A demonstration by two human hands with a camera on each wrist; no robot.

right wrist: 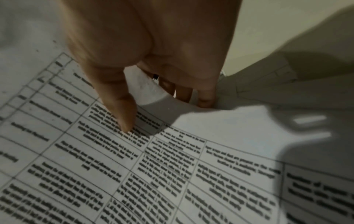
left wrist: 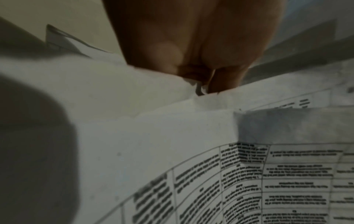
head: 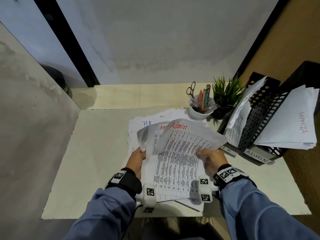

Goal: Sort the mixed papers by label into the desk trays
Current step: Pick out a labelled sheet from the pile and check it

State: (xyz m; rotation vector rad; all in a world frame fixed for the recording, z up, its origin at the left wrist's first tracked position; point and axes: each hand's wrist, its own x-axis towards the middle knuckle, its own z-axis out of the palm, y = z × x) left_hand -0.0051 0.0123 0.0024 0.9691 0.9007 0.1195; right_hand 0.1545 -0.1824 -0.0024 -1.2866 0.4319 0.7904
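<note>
A heap of printed sheets [head: 174, 172] lies on the desk before me. My right hand [head: 210, 157] pinches the right edge of a curled sheet headed "Admin" in red [head: 180, 135], thumb on top [right wrist: 122, 112], fingers [right wrist: 205, 97] underneath. My left hand [head: 138, 156] grips the left edge of another curled sheet [head: 147, 135], also with red lettering; in the left wrist view the hand [left wrist: 201, 72] holds the paper edge. An "HR" sheet [head: 147, 123] lies flat behind. The black trays labelled HR [head: 228, 150] and ADMIN [head: 256, 156] stand at the right, both holding papers.
A white cup of pens and scissors [head: 200, 108] and a small potted plant [head: 225, 96] stand just behind the heap, next to the trays. The pale desk top [head: 97, 153] runs to a wall at the left and a brown wall at the right.
</note>
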